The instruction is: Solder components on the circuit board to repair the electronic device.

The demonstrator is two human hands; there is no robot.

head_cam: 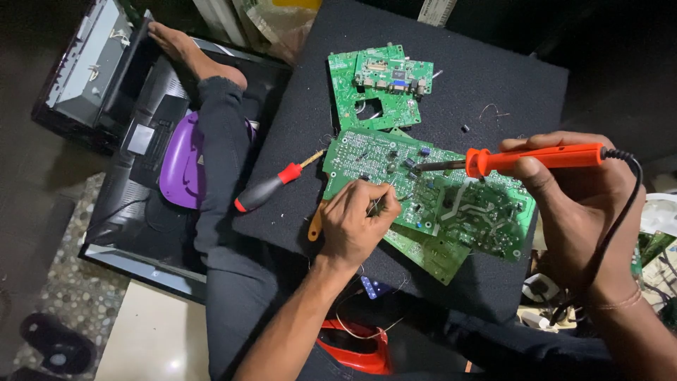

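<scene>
Gripping an orange-handled soldering iron (525, 159), the right hand (575, 204) holds its tip down onto the large green circuit board (423, 194) lying on a dark padded mat (479, 77). The left hand (356, 222) rests on the board's near edge, fingers pinched on a thin wire or tool, too small to tell which. A smaller green board (381, 88) lies beyond, and a red-and-black screwdriver (271, 187) lies left of the boards.

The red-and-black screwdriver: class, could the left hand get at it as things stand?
Probably yes. The screwdriver lies uncovered on the dark pad, beside the left hand; nothing sits between, though its fingers pinch a thin wire.
</scene>
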